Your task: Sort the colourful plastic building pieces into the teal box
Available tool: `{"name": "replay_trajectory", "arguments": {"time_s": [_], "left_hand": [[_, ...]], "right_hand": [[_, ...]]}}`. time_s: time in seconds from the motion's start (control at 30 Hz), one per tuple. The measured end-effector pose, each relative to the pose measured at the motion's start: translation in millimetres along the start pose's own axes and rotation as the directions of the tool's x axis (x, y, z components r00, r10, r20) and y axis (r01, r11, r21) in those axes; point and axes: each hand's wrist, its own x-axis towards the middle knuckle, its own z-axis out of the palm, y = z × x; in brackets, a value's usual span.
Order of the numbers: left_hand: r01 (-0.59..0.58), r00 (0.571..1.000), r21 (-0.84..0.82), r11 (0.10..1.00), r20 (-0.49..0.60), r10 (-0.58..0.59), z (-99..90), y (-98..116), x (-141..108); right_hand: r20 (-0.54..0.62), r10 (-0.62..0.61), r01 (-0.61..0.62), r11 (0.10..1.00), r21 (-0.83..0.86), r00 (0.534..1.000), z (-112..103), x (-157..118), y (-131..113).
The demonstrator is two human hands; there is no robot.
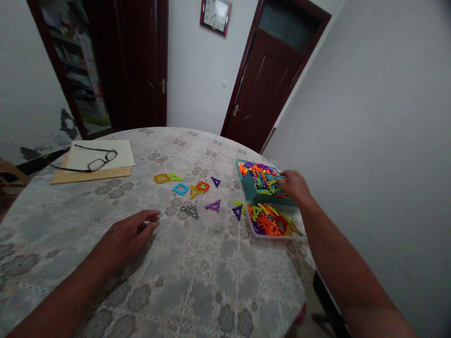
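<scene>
The right hand [294,185] is at the teal box [249,188], fingers bent over its right-hand part; whether they are closed on the box or on a piece inside cannot be determined. The step in hand is judged to be handling this box or its contents. Any further move would call for a settled finger hold, without tipping the box onto its neighbour.

Containers: the teal box, just left of the right hand, shows tight rows of multicoloured shapes, loose or printed, not determinable. On the near side of that hand stands a translucent plastic tray [264,236], heaped with orange, yellow, lime and purple toothed pieces.

The left hand [136,232] rests apart from the containers, thumb and forefinger slightly parted, nothing seen held. Just beyond its fingertips lie a grey toothed piece [190,211] and, farther off, a blue square frame [180,188]; a purple triangle [213,205] lies between the hands.
</scene>
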Motion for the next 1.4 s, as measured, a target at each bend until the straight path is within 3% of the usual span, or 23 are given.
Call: {"name": "replay_trajectory", "arguments": {"time_s": [0.1,0.2,0.3,0.4,0.53,0.6,0.77,0.87,1.0,1.13,1.4], "left_hand": [[-0.008,1.0,0.013,1.0,0.001,0.008,1.0,0,-1],[-0.026,1.0,0.015,1.0,0.017,0.026,2.0,4,-4],[-0.054,0.998,-0.002,0.999,0.013,0.054,2.6,8,-7],[-0.063,0.998,-0.016,0.998,-0.008,0.062,3.0,12,-11],[-0.093,0.995,0.009,0.996,-0.024,0.094,3.8,13,-15],[-0.114,0.993,0.026,0.993,-0.016,0.114,4.4,12,-16],[-0.136,0.991,0.085,0.987,0.019,0.135,6.7,9,-16],[-0.146,0.989,0.103,0.984,0.023,0.144,8.1,8,-16],[-0.148,0.989,0.113,0.983,0.032,0.145,9.5,8,-16],[-0.138,0.99,0.098,0.986,0.01,0.138,10.7,6,-16],[-0.009,0.988,0.083,0.997,-0.15,0.021,8.0,10,-13]], "right_hand": [[-0.155,-0.06,0.072,0.995,0.069,0.986,1,-15,-17],[-0.249,-0.229,0.277,0.944,0.179,0.941,-2,-40,-58],[-0.201,-0.408,0.455,0.809,0.373,0.89,-10,-69,-115],[-0.082,-0.587,0.52,0.633,0.574,0.805,-11,-91,-179],[-0.01,-0.707,0.529,0.52,0.671,0.708,20,-87,-255],[0.011,-0.71,0.535,0.54,0.65,0.704,43,-72,-288],[0.068,-0.619,0.499,0.688,0.527,0.783,91,-22,-352],[0.174,-0.605,0.49,0.754,0.437,0.777,108,-1,-381],[0.242,-0.655,0.532,0.736,0.418,0.716,118,5,-411],[0.229,-0.707,0.582,0.69,0.429,0.669,116,-10,-422],[0.169,-0.799,0.676,0.584,0.45,0.578,84,-61,-386]]}}
